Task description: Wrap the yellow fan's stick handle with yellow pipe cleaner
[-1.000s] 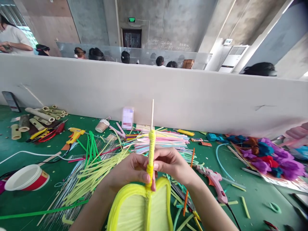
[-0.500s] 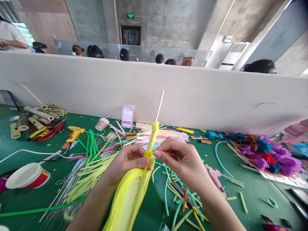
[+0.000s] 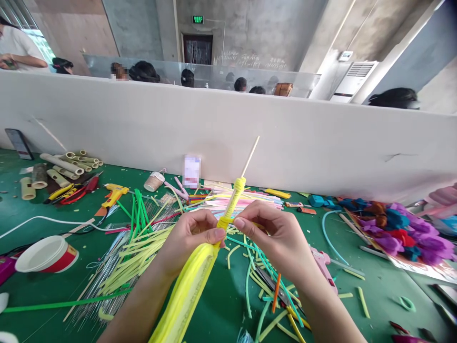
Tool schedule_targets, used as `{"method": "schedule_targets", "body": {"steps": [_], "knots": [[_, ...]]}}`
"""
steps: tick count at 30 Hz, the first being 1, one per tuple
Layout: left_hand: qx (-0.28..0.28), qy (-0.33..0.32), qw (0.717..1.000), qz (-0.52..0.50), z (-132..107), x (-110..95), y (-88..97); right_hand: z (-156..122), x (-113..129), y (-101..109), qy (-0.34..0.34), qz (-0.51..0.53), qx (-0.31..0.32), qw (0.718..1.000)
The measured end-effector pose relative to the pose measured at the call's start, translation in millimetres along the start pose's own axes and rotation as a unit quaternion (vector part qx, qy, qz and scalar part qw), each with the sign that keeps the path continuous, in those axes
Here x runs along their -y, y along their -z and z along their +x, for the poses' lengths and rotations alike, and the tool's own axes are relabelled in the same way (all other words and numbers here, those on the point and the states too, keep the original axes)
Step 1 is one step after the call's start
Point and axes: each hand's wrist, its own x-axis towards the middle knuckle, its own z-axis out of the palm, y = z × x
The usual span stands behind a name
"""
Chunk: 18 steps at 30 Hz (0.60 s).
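Yellow-wrapped stick (image 3: 235, 197) tilts in closed left hand (image 3: 200, 232); right hand (image 3: 273, 232) pinches yellow strand (image 3: 257, 225); white partition (image 3: 160, 128) edges green table (image 3: 221, 295).

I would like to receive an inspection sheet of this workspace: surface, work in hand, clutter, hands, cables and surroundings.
Surface: green tabletop, strewn with cut strips.
Work: yellow, fuzzy-edged piece with a wrapped neck; thin, pale stick projects from its top.
Clutter: pale yellow, fuzzy strips; yellow plastic glue gun; white-and-red round bowl.
Hands: left hand grips the neck's lower end; right hand, beside it, appears to pinch a slim yellow strip, partly hidden.
Cables: white, thin cable on the left side; plug ends not seen.
Surroundings: long, white partition; people's heads beyond; green, lit exit sign.
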Motion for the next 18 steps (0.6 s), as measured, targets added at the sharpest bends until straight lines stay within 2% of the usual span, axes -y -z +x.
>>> {"method": "schedule_targets", "body": {"steps": [4, 8, 11, 13, 18], "knots": [[-0.033, -0.052, 0.996, 0.068, -0.6, 0.8, 0.5, 1.4, -0.4, -1.0, -0.001, -0.006, -0.011, 1.0], [-0.024, -0.034, 0.999, 0.028, -1.6, 1.8, 0.4, 1.6, -8.0, -1.7, 0.004, -0.005, -0.017, 1.0], [0.013, 0.01, 0.999, -0.044, -1.6, 2.5, 1.1, 1.1, -12.3, -2.5, -0.008, 0.045, -0.005, 0.999], [0.047, 0.03, 0.995, -0.083, -0.2, 4.7, 2.2, 1.5, -14.1, -3.6, -0.017, 0.113, 0.025, 0.993], [0.178, 0.034, 0.973, -0.144, 10.8, 20.5, -0.7, 5.3, -21.7, -8.8, -0.043, 0.283, 0.127, 0.95]]}}
